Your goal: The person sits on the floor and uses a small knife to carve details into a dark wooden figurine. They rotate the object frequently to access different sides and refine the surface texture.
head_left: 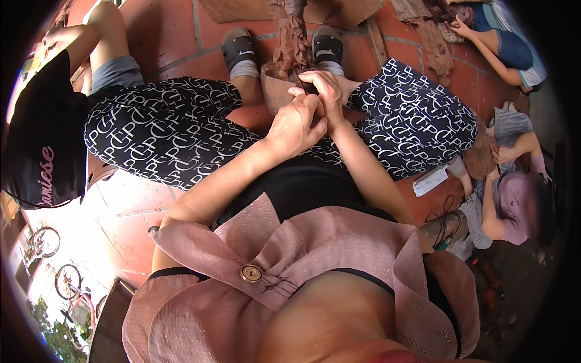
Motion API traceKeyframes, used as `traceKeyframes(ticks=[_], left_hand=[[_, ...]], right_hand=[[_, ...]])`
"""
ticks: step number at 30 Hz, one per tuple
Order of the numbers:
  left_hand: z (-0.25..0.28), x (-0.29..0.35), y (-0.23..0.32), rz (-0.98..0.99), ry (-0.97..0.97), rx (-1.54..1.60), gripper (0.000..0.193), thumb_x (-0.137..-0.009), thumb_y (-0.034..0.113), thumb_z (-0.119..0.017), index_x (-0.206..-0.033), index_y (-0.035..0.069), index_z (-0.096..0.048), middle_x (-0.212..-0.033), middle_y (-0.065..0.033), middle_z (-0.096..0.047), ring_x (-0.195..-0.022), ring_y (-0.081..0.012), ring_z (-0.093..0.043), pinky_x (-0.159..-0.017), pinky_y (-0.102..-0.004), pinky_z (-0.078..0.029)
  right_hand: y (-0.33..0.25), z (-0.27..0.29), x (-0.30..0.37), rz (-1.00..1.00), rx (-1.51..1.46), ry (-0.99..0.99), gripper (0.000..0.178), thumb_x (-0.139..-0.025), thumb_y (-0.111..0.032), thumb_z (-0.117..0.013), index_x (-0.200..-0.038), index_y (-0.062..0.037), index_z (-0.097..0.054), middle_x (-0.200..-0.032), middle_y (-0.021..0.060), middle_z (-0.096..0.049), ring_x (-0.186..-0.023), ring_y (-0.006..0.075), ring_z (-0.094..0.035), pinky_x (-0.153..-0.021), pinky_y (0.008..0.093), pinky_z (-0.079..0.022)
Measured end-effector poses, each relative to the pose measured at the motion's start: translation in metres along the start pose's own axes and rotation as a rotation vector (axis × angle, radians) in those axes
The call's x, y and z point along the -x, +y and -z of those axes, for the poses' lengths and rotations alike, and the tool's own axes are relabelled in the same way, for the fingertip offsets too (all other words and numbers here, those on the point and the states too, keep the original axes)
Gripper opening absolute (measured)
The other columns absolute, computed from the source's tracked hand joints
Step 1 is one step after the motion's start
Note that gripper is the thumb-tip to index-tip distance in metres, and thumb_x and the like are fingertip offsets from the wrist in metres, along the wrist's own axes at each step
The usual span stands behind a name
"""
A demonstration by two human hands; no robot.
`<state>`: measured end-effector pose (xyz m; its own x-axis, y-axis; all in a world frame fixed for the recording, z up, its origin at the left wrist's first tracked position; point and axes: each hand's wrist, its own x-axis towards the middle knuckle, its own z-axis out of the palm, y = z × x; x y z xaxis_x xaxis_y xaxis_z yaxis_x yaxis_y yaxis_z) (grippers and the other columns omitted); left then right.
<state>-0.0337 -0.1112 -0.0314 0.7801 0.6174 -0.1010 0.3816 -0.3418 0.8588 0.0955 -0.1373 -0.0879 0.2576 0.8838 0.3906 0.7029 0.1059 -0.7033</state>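
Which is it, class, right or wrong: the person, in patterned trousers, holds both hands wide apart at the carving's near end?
Wrong in one respect: the hands are not wide apart. The head view shows the left hand and right hand together, at the near end of the carving; the trousers are indeed patterned.

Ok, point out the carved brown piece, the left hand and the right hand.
Carved brown piece [293,45]: head view, carved upper part.
Left hand [294,125]: head view, back of the hand.
Right hand [329,92]: head view, back of the hand.
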Motion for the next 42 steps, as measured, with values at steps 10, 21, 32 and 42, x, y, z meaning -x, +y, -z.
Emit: traceKeyframes(ticks=[10, 21, 32, 42], left_hand=[[0.005, -0.01, 0.008, 0.106, -0.073, -0.069, 0.019, -0.081, 0.017, -0.059, -0.088, 0.002, -0.049, -0.08, -0.0212, -0.058, -0.073, -0.0396, -0.06, -0.066, -0.0474, -0.048], [0.004, -0.011, 0.007, -0.028, 0.013, -0.087, 0.028, -0.079, 0.025, -0.064, -0.089, 0.002, -0.051, -0.083, -0.0214, -0.058, -0.074, -0.0388, -0.06, -0.067, -0.0461, -0.049], [-0.002, -0.018, 0.005, 0.003, 0.017, -0.163, 0.024, -0.082, 0.022, -0.063, -0.091, 0.003, -0.051, -0.079, -0.0208, -0.059, -0.071, -0.0385, -0.061, -0.065, -0.046, -0.05], [0.001, -0.024, 0.012, -0.01, -0.008, -0.23, 0.025, -0.08, 0.017, -0.063, -0.096, 0.004, -0.049, -0.081, -0.0231, -0.059, -0.071, -0.0394, -0.061, -0.064, -0.0455, -0.051]], right_hand=[[0.014, -0.006, -0.004, 0.07, -0.043, -0.009, 0.026, -0.069, -0.018, -0.075, -0.086, -0.007, -0.058, -0.085, 0.0073, -0.064, -0.082, 0.0268, -0.059, -0.075, 0.0376, -0.046], [0.018, -0.015, -0.005, 0.078, -0.117, 0.081, 0.027, -0.066, -0.009, -0.076, -0.085, -0.0051, -0.057, -0.087, 0.0085, -0.065, -0.083, 0.0278, -0.059, -0.074, 0.0372, -0.046], [0.018, -0.009, -0.007, 0.026, -0.108, 0.01, 0.022, -0.07, -0.014, -0.073, -0.082, -0.0054, -0.056, -0.082, 0.009, -0.064, -0.08, 0.0283, -0.059, -0.071, 0.038, -0.046], [0.01, -0.01, -0.006, -0.057, -0.219, 0.077, 0.019, -0.072, -0.014, -0.073, -0.081, -0.0047, -0.059, -0.078, 0.0091, -0.063, -0.078, 0.0283, -0.059, -0.069, 0.0378, -0.046]])
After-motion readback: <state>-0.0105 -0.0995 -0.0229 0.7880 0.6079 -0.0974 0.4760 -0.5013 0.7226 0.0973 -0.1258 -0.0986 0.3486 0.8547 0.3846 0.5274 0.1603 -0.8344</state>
